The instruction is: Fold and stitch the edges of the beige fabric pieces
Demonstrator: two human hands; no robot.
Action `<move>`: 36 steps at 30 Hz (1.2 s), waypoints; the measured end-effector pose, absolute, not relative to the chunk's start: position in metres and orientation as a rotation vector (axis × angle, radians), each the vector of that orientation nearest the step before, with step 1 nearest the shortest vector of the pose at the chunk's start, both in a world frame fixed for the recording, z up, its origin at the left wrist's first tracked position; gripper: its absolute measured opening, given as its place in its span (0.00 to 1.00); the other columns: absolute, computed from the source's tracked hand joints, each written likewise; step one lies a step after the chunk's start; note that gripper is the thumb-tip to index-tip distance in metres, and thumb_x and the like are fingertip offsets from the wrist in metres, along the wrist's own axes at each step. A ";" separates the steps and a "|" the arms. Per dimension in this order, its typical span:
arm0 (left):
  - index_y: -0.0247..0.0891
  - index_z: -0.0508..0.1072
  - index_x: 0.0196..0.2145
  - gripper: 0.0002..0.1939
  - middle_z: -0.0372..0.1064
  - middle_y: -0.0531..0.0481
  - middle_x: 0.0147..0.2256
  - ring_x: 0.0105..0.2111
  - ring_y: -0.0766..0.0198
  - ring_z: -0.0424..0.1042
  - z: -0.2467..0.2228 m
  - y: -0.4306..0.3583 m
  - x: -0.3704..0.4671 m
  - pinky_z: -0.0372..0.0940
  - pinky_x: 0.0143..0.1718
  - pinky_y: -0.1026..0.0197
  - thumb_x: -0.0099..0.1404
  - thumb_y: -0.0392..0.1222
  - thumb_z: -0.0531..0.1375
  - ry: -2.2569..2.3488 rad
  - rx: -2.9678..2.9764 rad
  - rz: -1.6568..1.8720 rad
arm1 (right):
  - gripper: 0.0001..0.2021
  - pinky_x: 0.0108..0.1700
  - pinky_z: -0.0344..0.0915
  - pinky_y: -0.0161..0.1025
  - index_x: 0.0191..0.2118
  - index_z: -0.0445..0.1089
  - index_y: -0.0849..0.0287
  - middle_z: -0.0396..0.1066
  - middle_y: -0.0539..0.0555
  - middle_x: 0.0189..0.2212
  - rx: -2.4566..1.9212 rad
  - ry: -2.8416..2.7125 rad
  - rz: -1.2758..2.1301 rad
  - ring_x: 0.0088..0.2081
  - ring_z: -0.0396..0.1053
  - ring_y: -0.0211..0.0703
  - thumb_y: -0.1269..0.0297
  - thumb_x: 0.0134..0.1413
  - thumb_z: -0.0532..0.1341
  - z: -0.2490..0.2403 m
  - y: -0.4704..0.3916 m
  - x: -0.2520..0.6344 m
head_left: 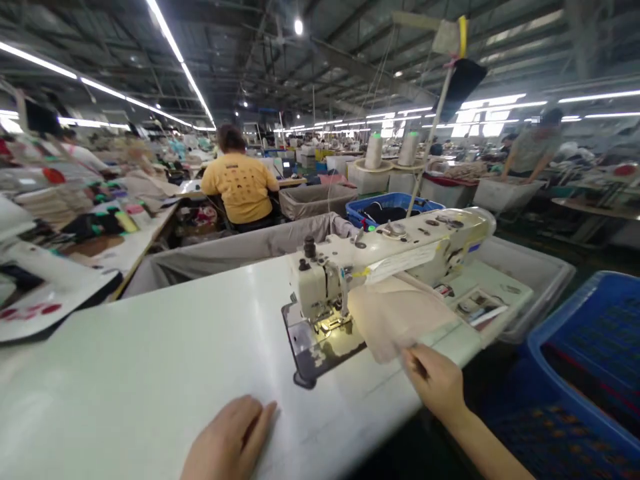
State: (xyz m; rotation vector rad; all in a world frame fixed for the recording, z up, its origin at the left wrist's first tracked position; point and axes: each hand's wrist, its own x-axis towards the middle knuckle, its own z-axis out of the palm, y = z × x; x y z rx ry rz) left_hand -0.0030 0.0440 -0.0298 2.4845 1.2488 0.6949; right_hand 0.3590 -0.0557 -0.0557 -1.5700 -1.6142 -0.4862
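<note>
My right hand (pixel 440 381) pinches the near edge of a thin beige fabric piece (pixel 400 313), which lies slightly blurred over the machine bed and the table to the right of the needle area. My left hand (pixel 230 437) rests on the pale tabletop (pixel 165 360) at the near edge, holding nothing, its thumb a little apart from its fingers. Between and beyond the hands stands a white industrial sewing machine (pixel 390 243). Its lit presser foot (pixel 333 325) sits over the metal plate, left of the fabric.
A blue plastic basket (pixel 590 333) stands at the right, beside a translucent bin (pixel 540 273). A small tray (pixel 480 307) of tools lies behind the fabric. Grey cloth-lined bins (pixel 225 247) run behind the table. A co-worker in a yellow shirt (pixel 240 190) sits beyond.
</note>
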 end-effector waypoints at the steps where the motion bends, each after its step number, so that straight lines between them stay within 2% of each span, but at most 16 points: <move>1: 0.43 0.68 0.23 0.22 0.69 0.53 0.24 0.25 0.61 0.71 -0.027 0.042 0.000 0.64 0.27 0.60 0.71 0.55 0.53 1.262 2.506 0.715 | 0.13 0.28 0.61 0.36 0.29 0.66 0.56 0.63 0.48 0.20 -1.578 -1.667 -0.440 0.22 0.65 0.39 0.68 0.68 0.56 -0.053 -0.057 0.361; 3: 0.43 0.67 0.22 0.23 0.68 0.52 0.23 0.24 0.61 0.70 -0.020 0.038 0.004 0.61 0.27 0.61 0.72 0.55 0.51 1.298 2.525 0.719 | 0.10 0.29 0.63 0.35 0.32 0.68 0.56 0.65 0.48 0.22 -1.555 -1.772 -0.346 0.23 0.66 0.39 0.68 0.68 0.57 -0.048 -0.058 0.368; 5: 0.42 0.66 0.23 0.23 0.67 0.52 0.24 0.25 0.61 0.70 -0.015 0.035 0.007 0.60 0.28 0.60 0.72 0.55 0.50 1.340 2.527 0.683 | 0.06 0.31 0.67 0.34 0.40 0.71 0.57 0.71 0.51 0.28 -1.544 -1.845 -0.296 0.28 0.71 0.39 0.68 0.67 0.57 -0.040 -0.057 0.376; 7: 0.42 0.66 0.23 0.23 0.67 0.51 0.24 0.26 0.60 0.69 -0.013 0.032 0.009 0.60 0.29 0.60 0.72 0.54 0.49 1.371 2.519 0.643 | 0.11 0.35 0.71 0.34 0.50 0.71 0.58 0.75 0.56 0.41 -1.587 -1.916 -0.306 0.36 0.76 0.42 0.70 0.65 0.56 -0.031 -0.052 0.385; 9: 0.41 0.66 0.23 0.22 0.67 0.51 0.25 0.26 0.61 0.69 -0.012 0.031 0.010 0.59 0.29 0.60 0.72 0.53 0.48 1.387 2.511 0.618 | 0.20 0.37 0.74 0.36 0.57 0.68 0.58 0.72 0.58 0.53 -1.674 -2.057 -0.301 0.43 0.77 0.45 0.73 0.61 0.55 -0.023 -0.044 0.394; 12: 0.41 0.65 0.23 0.22 0.67 0.50 0.25 0.26 0.61 0.68 -0.010 0.029 0.011 0.58 0.29 0.60 0.72 0.52 0.48 1.398 2.506 0.595 | 0.26 0.35 0.77 0.40 0.59 0.68 0.56 0.68 0.57 0.60 -1.795 -2.288 -0.321 0.41 0.78 0.48 0.75 0.53 0.58 -0.016 -0.032 0.404; 15: 0.41 0.65 0.23 0.22 0.67 0.51 0.25 0.26 0.61 0.67 -0.008 0.028 0.012 0.58 0.29 0.61 0.72 0.51 0.48 1.402 2.500 0.607 | 0.23 0.35 0.78 0.44 0.54 0.72 0.56 0.71 0.55 0.58 -1.807 -2.375 -0.352 0.38 0.79 0.49 0.76 0.52 0.58 -0.017 -0.022 0.412; 19: 0.41 0.64 0.22 0.21 0.65 0.51 0.24 0.26 0.62 0.67 -0.009 0.028 0.011 0.58 0.29 0.61 0.72 0.51 0.49 1.405 2.501 0.651 | 0.20 0.42 0.77 0.43 0.50 0.74 0.53 0.74 0.52 0.54 -1.731 -2.275 -0.192 0.43 0.78 0.47 0.75 0.54 0.57 -0.013 -0.015 0.419; 22: 0.41 0.63 0.22 0.22 0.64 0.52 0.23 0.24 0.63 0.66 -0.011 0.030 0.010 0.57 0.28 0.61 0.71 0.52 0.49 1.402 2.532 0.662 | 0.27 0.43 0.75 0.42 0.55 0.72 0.51 0.70 0.51 0.58 -1.776 -2.335 -0.094 0.42 0.77 0.47 0.77 0.49 0.58 -0.003 -0.017 0.419; 24: 0.41 0.62 0.21 0.22 0.64 0.53 0.23 0.24 0.63 0.66 -0.013 0.031 0.010 0.57 0.27 0.62 0.71 0.52 0.50 1.402 2.548 0.670 | 0.33 0.39 0.75 0.41 0.58 0.69 0.52 0.66 0.53 0.62 -1.857 -2.405 -0.145 0.41 0.78 0.48 0.79 0.43 0.58 0.003 -0.019 0.418; 26: 0.41 0.62 0.21 0.22 0.64 0.53 0.23 0.24 0.63 0.66 -0.013 0.032 0.010 0.57 0.27 0.62 0.71 0.53 0.50 1.403 2.562 0.684 | 0.34 0.34 0.74 0.40 0.59 0.68 0.55 0.64 0.55 0.63 -1.916 -2.444 -0.251 0.38 0.78 0.48 0.81 0.42 0.57 0.005 -0.020 0.418; 29: 0.42 0.61 0.21 0.23 0.63 0.54 0.21 0.23 0.64 0.66 -0.011 0.034 0.011 0.58 0.27 0.62 0.72 0.54 0.50 1.386 2.581 0.699 | 0.30 0.31 0.72 0.41 0.55 0.70 0.58 0.66 0.57 0.61 -1.867 -2.465 -0.358 0.35 0.78 0.47 0.82 0.45 0.56 0.001 -0.019 0.421; 32: 0.42 0.60 0.20 0.24 0.61 0.55 0.20 0.21 0.64 0.65 -0.011 0.035 0.009 0.58 0.26 0.62 0.72 0.55 0.50 1.374 2.589 0.713 | 0.26 0.36 0.73 0.40 0.51 0.73 0.56 0.71 0.54 0.57 -1.725 -2.380 -0.302 0.40 0.77 0.47 0.82 0.46 0.56 -0.006 -0.016 0.427; 34: 0.42 0.59 0.19 0.25 0.60 0.56 0.19 0.20 0.65 0.65 -0.010 0.037 0.008 0.58 0.25 0.63 0.72 0.56 0.49 1.382 2.583 0.706 | 0.22 0.39 0.73 0.39 0.48 0.74 0.54 0.75 0.52 0.53 -1.640 -2.204 -0.196 0.44 0.76 0.47 0.79 0.49 0.57 -0.009 -0.012 0.430; 36: 0.41 0.59 0.19 0.26 0.59 0.56 0.18 0.19 0.65 0.64 -0.008 0.040 0.008 0.59 0.24 0.63 0.72 0.57 0.48 1.424 2.566 0.670 | 0.13 0.38 0.72 0.38 0.42 0.75 0.55 0.78 0.52 0.44 -1.605 -1.918 -0.105 0.40 0.76 0.45 0.74 0.54 0.57 -0.007 -0.007 0.429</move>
